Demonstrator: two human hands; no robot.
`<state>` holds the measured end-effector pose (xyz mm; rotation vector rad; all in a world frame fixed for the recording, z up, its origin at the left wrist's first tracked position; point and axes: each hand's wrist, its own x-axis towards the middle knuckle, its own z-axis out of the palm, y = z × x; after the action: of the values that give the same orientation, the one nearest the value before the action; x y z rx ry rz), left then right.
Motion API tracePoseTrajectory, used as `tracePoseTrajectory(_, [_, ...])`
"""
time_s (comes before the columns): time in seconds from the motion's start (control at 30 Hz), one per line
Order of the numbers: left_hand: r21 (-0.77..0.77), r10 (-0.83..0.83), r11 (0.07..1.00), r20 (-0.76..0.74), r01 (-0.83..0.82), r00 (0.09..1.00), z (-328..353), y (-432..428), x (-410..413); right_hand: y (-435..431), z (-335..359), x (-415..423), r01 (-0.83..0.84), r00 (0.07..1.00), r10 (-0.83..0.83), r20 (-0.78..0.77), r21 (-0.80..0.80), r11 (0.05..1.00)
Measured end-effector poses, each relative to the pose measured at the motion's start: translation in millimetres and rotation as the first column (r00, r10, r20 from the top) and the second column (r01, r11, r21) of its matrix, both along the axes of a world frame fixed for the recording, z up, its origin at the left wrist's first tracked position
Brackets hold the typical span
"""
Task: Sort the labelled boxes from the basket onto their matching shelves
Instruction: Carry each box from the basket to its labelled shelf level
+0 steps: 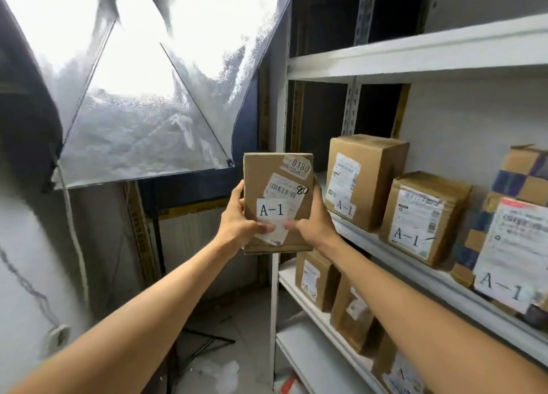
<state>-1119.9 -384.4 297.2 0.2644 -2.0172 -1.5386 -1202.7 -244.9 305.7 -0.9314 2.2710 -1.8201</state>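
I hold a brown cardboard box [277, 186] labelled A-1 upright in front of me, level with the left end of the middle shelf [394, 254]. My left hand [240, 215] grips its left side and my right hand [311, 218] its right side, thumbs on the front near the label. On that shelf stand three boxes marked A-1: a tall one [363, 180], a middle one [424, 218] and a checkered one [516, 245] at the right. The basket is out of view.
A white metal rack [280, 144] fills the right side, with an upper shelf [415, 55] and a lower shelf holding several boxes [317, 278]. A large lit softbox [142, 97] on a stand hangs at the left. Debris lies on the floor [219, 370].
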Motion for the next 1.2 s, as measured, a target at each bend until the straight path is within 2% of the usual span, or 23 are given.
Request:
tracePoseTrajectory(0.1, [-0.013, 0.012, 1.0, 0.0, -0.012, 1.0, 6, -14, -33, -11, 5, -28, 0.041, 0.999, -0.04, -0.014, 0.028, 0.999])
tracePoseTrajectory(0.47, [-0.11, -0.025, 0.994, 0.001, 0.025, 1.0, 25, -78, -134, -73, 18, -95, 0.231, 0.971, -0.232, -0.051, -0.022, 0.973])
tracePoseTrajectory(0.6, [-0.168, -0.012, 0.986, 0.012, 0.013, 1.0, 31, -91, -170, -90, 27, -111, 0.391, 0.913, -0.385, -0.138, 0.024, 0.92])
tracePoseTrajectory(0.77, [-0.228, -0.085, 0.97, 0.017, 0.087, 0.996, 32, -93, -205, -97, 27, -129, 0.58, 0.802, -0.55, -0.234, 0.086, 0.81])
tracePoseTrajectory(0.87, [-0.235, -0.13, 0.964, 0.008, 0.128, 0.991, 26, -93, -220, -96, 21, -135, 0.608, 0.787, -0.574, -0.226, 0.127, 0.783])
tracePoseTrajectory(1.03, [-0.196, -0.168, 0.967, -0.01, 0.162, 0.986, 16, -95, -234, -102, 21, -138, 0.622, 0.781, -0.549, -0.299, 0.285, 0.729])
tracePoseTrajectory(1.2, [-0.242, -0.236, 0.943, -0.009, 0.227, 0.972, 14, -96, -244, -106, 27, -144, 0.674, 0.738, -0.61, -0.286, 0.3, 0.675])
